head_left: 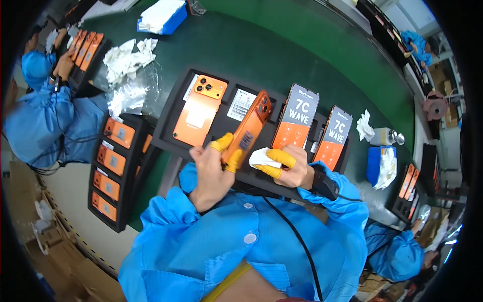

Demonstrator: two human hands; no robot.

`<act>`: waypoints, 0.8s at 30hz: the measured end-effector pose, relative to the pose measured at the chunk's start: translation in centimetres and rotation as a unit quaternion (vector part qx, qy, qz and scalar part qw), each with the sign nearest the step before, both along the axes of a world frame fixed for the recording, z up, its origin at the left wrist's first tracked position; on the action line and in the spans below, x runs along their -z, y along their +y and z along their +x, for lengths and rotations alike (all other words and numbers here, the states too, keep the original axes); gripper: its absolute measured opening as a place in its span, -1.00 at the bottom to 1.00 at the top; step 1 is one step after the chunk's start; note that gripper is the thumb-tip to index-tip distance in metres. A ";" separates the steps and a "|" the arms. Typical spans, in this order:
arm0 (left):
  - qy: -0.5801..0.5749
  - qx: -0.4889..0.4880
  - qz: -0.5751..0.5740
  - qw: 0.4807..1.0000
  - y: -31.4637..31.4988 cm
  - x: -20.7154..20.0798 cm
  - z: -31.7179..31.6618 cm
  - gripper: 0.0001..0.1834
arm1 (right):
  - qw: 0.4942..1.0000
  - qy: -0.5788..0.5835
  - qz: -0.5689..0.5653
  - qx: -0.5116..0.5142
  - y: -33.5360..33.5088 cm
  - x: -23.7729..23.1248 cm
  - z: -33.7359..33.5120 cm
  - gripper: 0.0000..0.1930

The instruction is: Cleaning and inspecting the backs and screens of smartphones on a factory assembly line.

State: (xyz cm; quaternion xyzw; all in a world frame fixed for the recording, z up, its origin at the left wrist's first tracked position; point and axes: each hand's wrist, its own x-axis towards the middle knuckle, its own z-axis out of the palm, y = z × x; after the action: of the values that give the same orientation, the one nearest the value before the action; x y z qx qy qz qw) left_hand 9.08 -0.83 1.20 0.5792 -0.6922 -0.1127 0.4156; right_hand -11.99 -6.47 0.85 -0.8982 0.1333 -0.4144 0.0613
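Note:
My left hand [213, 173], with yellow finger cots, grips an orange phone [251, 123] by its lower end. The phone is tilted on edge above the black foam tray [166, 136], its camera bump at the upper end. Folded white cloth [262, 159] is pinched in my right hand [289, 168], also in yellow cots, just right of the phone and apart from it. In the tray's left slot lies an orange phone [198, 111], back up. Two phones [297, 116] [334, 136] with grey and orange printed fronts lie in the right slots. A white label [241, 104] shows in the slot behind the held phone.
Stacked black trays of orange phones [111, 158] stand at the left. Crumpled white cloths [130, 59] and clear plastic lie behind them. Blue boxes of wipes [162, 17] [381, 167] and a metal-capped bottle [386, 136] stand on the green table. Co-workers in blue sit at both sides.

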 end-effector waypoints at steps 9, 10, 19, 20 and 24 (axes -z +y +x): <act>-0.094 -0.051 -0.088 0.990 -2.7 0.4 -1.5 -0.65 | 0.992 0.025 -0.008 0.126 -0.7 -0.9 0.5 -0.47; -0.065 -0.041 -0.056 0.995 -2.6 0.7 -1.6 -0.60 | 0.991 0.028 -0.006 0.127 -0.7 -1.1 0.7 -0.47; 0.007 -0.027 -0.026 0.999 -2.7 1.5 -1.1 -0.74 | 0.991 0.089 -0.084 0.060 -2.0 -1.2 3.8 -0.67; 0.006 -0.025 -0.025 0.999 -2.8 1.4 -1.2 -0.74 | 0.989 0.074 -0.107 0.063 -3.1 -1.3 3.6 -0.67; 0.021 -0.050 -0.026 0.998 -2.7 0.8 -1.4 -0.73 | 0.937 0.068 -0.131 0.316 -8.8 -2.1 1.3 -0.66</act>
State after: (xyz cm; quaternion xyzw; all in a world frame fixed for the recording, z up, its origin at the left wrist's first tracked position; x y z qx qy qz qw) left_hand 7.70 -3.52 0.38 0.5994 -0.6565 -0.0856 0.4499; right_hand -10.65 -15.31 2.90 -0.8358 0.3586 -0.3643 -0.2003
